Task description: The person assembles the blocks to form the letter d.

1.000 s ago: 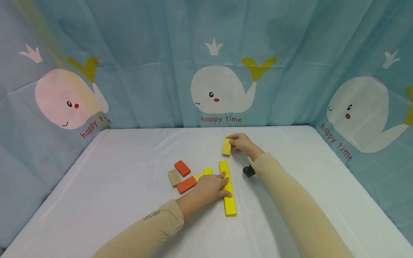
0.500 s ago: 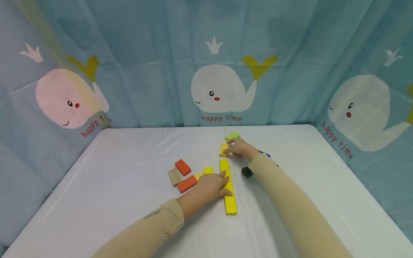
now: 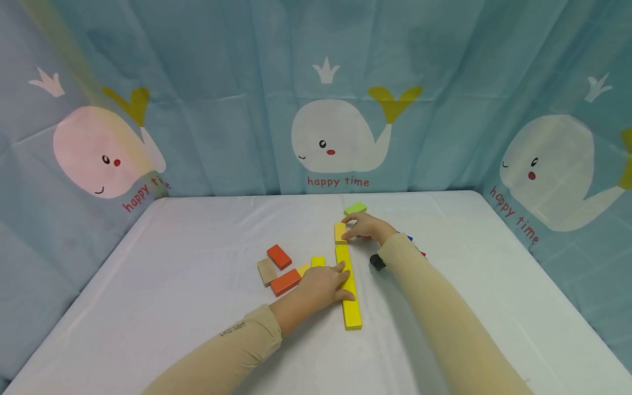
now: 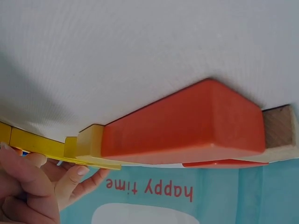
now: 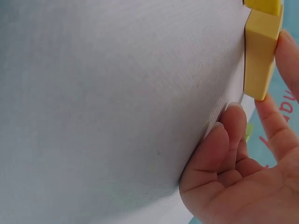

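My left hand (image 3: 318, 288) rests with its fingers and thumb spread on a row of bright yellow wooden blocks (image 3: 352, 316) lying end to end. My right hand (image 3: 369, 226) pinches a paler yellow block (image 3: 339, 233) at the row's far end. In the right wrist view, one digit lies along this pale block (image 5: 259, 53) and another touches its end; the remaining fingers curl against the cloth. Left of the row, partly behind my left hand, sit another bright yellow block (image 3: 318, 261) and a pale yellow block (image 4: 91, 140).
Two red blocks (image 3: 285, 282) and a plain wood block (image 3: 267, 271) lie to the left. A green block (image 3: 355, 208) is beyond my right hand. Blue and red pieces peek out behind the right sleeve (image 3: 419, 274), near a black object (image 3: 377, 262). A whale-print curtain surrounds the white table.
My right hand has brought the pale yellow block left and toward me, turning it in line with the row's far end. The green block has come into view. My left hand has stayed put.
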Demonstrator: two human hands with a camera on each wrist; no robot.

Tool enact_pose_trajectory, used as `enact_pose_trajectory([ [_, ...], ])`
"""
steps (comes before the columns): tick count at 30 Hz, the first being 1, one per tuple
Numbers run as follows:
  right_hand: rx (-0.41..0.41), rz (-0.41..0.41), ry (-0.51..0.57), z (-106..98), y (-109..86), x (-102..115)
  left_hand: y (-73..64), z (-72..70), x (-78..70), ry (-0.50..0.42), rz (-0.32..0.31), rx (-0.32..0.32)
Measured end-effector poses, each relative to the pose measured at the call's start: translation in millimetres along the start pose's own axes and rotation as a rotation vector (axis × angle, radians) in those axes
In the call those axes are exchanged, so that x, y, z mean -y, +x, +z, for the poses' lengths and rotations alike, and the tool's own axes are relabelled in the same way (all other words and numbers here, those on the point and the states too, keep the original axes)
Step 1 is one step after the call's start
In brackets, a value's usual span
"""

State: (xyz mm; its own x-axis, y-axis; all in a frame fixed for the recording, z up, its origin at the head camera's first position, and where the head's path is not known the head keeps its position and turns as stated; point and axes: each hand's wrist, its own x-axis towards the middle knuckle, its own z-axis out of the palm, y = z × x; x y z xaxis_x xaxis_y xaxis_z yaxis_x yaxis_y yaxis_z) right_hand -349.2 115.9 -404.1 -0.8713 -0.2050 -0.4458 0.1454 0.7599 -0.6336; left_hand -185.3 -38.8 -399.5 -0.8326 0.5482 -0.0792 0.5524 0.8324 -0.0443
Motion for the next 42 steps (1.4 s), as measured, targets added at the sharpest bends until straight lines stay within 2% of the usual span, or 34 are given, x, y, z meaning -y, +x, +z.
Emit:
enact_pose_trajectory([
  [7,0.01,0.0,-0.017,0,-2.2,0,0.3,-0.3,-0.6,0.016,0.003,-0.01],
  [15,0.05,-0.024,-0.013,-1,-9.5,1,0.4,-2.5,-1.3,0.009,-0.015,0.017],
  [35,0.046,-0.009,-0.033,1,-7.2,2,-1.4,-1.3,-1.2,0.004,-0.015,-0.003],
  [42,0.077,-0.042,0.021,-3,-10.5,-1,-0.9,-1.5,-0.8,0.002,-0.007,-0.004],
])
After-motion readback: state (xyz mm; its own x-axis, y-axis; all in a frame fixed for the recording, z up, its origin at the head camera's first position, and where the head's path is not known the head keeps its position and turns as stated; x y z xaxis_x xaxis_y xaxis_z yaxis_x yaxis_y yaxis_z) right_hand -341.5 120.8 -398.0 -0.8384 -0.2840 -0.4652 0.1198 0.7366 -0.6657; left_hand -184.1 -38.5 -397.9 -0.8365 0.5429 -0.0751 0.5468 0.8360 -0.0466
